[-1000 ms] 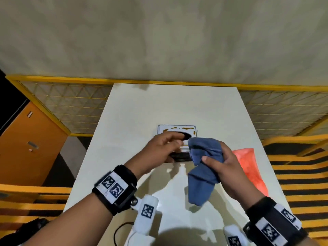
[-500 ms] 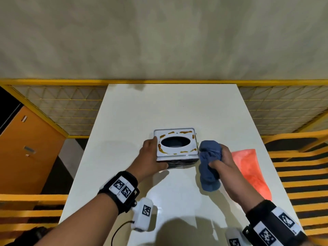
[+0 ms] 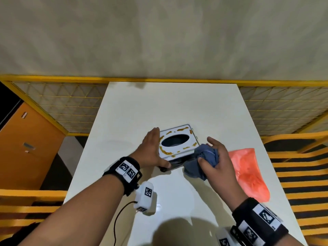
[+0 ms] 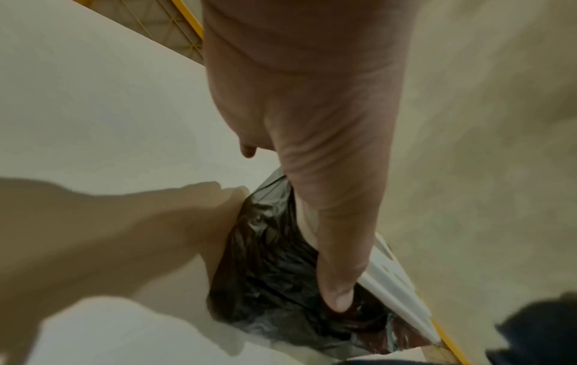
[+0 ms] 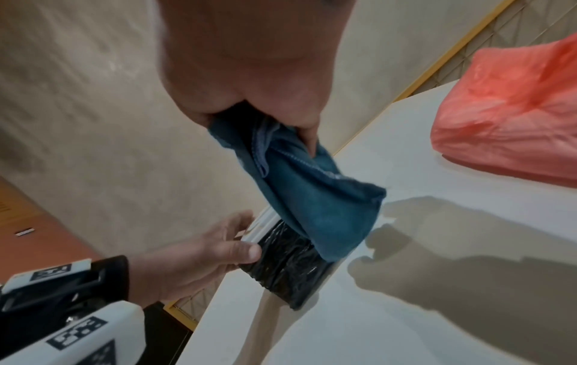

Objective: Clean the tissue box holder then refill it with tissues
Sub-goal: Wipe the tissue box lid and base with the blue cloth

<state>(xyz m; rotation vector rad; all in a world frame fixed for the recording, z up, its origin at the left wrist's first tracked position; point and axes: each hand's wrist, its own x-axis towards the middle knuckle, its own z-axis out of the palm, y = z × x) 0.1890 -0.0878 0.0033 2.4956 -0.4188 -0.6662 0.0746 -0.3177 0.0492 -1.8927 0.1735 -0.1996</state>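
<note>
Head view, listed from largest to smallest. White rectangular surface (image 3: pixel 177 107): carries everything below; yellow mesh railing (image 3: pixel 58 102) runs along its far and side edges, with an orange cabinet (image 3: pixel 26 148) off to my left. Crumpled orange-red plastic bag (image 3: pixel 248 171): lies on the right side of the surface, just beyond my right forearm and apart from the holder. Square tissue box holder with a white top, an oval opening and black glossy sides (image 3: pixel 177 144): stands near the middle of the surface, turned slightly askew, its white top marked with brown-orange smears round the opening; the opening looks dark inside. Blue bunched cloth (image 3: pixel 202 160): touches the holder's near right corner, one end hanging down to the surface.

My left hand (image 3: pixel 150 153): its grip is spread, fingers straight and laid flat against the holder's left side, while the thumb (image 4: pixel 337 291) presses on the black near side just under the white rim, as the left wrist view shows. My right hand (image 3: pixel 218 160): its grip is curled round the blue cloth, thumb and fingers pinching the bunched fabric (image 5: pixel 299 187), with the index finger lifted and pointing toward the holder. In the right wrist view the cloth hangs from my palm against the holder's black side (image 5: pixel 290 269), and the orange-red bag (image 5: pixel 506 118) sits behind it to the right.
</note>
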